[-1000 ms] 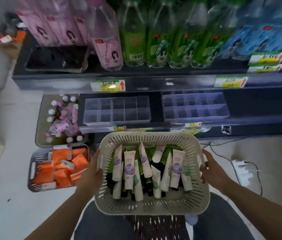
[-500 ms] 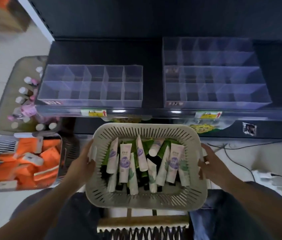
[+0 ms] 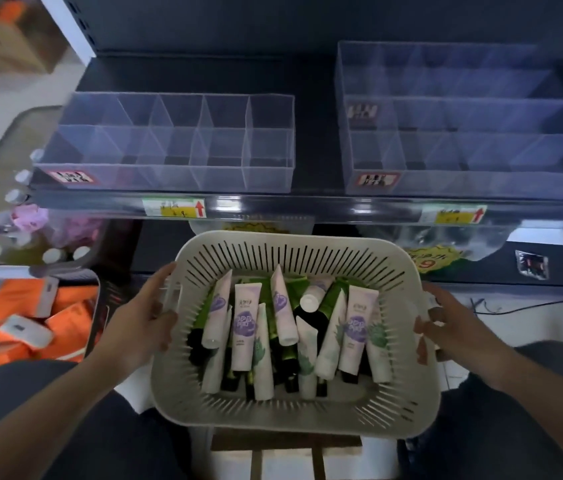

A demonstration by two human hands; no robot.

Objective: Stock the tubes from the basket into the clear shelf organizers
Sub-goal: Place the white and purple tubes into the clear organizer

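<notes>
hands: left hand (image 3: 138, 327) and right hand (image 3: 446, 330) both curl round the basket (image 3: 307, 242) rim | tubes (image 3: 245, 327): all piled inside; organizers (image 3: 169, 143) sit empty just above | tip: rest basket steady; free one hand

The left hand (image 3: 138, 327) and right hand (image 3: 453, 330) are bare, and so are both forearms (image 3: 48, 420) as far as the picture's lower edge. The legs are in dark trousers (image 3: 515, 417) of a blue-grey cloth that looks like denim. The cloth is plain, and any seams or stitching are too blurred to tell.
</notes>
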